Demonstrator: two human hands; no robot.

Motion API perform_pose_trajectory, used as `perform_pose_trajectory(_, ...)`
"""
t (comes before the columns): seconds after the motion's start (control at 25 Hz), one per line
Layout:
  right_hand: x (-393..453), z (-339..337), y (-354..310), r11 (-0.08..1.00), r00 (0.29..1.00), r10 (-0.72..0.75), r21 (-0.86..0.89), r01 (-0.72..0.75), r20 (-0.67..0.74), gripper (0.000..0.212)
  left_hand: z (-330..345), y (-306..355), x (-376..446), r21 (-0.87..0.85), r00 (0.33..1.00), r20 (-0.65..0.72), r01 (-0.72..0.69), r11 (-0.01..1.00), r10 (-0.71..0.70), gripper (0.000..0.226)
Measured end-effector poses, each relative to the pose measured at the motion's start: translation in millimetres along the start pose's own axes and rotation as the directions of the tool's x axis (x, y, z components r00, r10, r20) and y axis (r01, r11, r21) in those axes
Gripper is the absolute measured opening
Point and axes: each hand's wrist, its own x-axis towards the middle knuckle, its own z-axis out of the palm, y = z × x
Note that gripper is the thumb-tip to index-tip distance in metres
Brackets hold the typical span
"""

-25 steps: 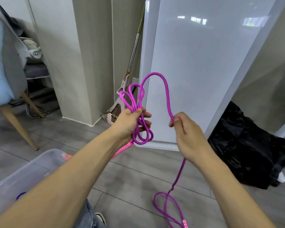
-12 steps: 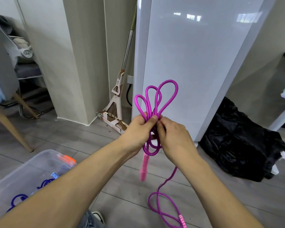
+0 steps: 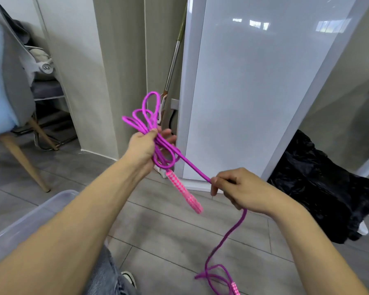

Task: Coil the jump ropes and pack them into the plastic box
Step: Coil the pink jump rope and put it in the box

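At the lower left, the clear plastic storage box (image 3: 33,217) sat on the floor beside the person's leg. The left hand (image 3: 141,149) was closed around several loops of the bright magenta braided jump rope (image 3: 146,120), one pink checkered handle (image 3: 184,191) dangling beneath it. Half a second earlier both hands met at the bundle; now the right hand (image 3: 240,191) had drawn away, pinching the strand taut for the next loop. Slack and the second handle (image 3: 234,288) lay on the floor, so coiling seemed unfinished.
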Motion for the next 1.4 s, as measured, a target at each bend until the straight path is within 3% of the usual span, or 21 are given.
perform_pose_trajectory(0.08,-5,-8,7,0.997,0.988,0.06,0.031,-0.065,0.143,0.033,-17,12,13,-0.073,0.995,-0.097,-0.041,0.997,0.034,0.016)
perform_pose_trajectory(0.16,-7,-14,11,0.994,0.978,0.095,-0.063,-0.085,0.187,0.03,-23,13,17,-0.022,0.991,-0.116,-0.071,0.997,0.068,0.016)
perform_pose_trajectory(0.24,-8,-15,10,0.981,0.99,0.073,-0.185,-0.051,0.117,0.027,-19,6,11,0.185,0.996,-0.015,-0.088,0.979,0.092,0.02)
perform_pose_trajectory(0.36,-6,-8,-2,0.972,0.993,-0.101,-0.219,0.084,-0.068,0.022,-5,-6,-4,0.466,0.968,0.251,-0.143,0.873,0.024,0.022)
perform_pose_trajectory(0.52,0,6,-17,0.963,0.927,-0.242,-0.191,0.192,-0.285,0.019,10,-20,-25,0.633,0.876,0.473,-0.265,0.727,-0.092,0.027)
perform_pose_trajectory(0.64,3,10,-19,0.964,0.898,-0.254,-0.166,0.206,-0.36,0.019,18,-33,-38,0.638,0.826,0.548,-0.315,0.703,-0.128,0.026)
perform_pose_trajectory(0.84,4,14,-15,0.957,0.872,-0.253,-0.241,0.162,-0.419,0.022,22,-39,-41,0.633,0.827,0.557,-0.366,0.682,-0.073,0.024)
perform_pose_trajectory(1.0,7,16,-12,0.946,0.87,-0.214,-0.317,0.071,-0.444,0.026,21,-40,-40,0.703,0.785,0.612,-0.486,0.519,-0.095,0.017)
perform_pose_trajectory(1.2,7,19,-9,0.968,0.9,-0.179,-0.236,0.089,-0.396,0.028,18,-36,-40,0.74,0.761,0.643,-0.591,0.322,-0.081,0.02)
perform_pose_trajectory(1.32,8,14,-9,0.991,0.914,-0.117,-0.112,0.079,-0.39,0.031,16,-32,-32,0.755,0.824,0.564,-0.536,0.378,0.043,0.018)
perform_pose_trajectory(1.4,6,4,-3,0.999,0.942,-0.051,-0.031,0.043,-0.333,0.033,10,-25,-18,0.718,0.902,0.39,-0.425,0.551,0.187,0.02)
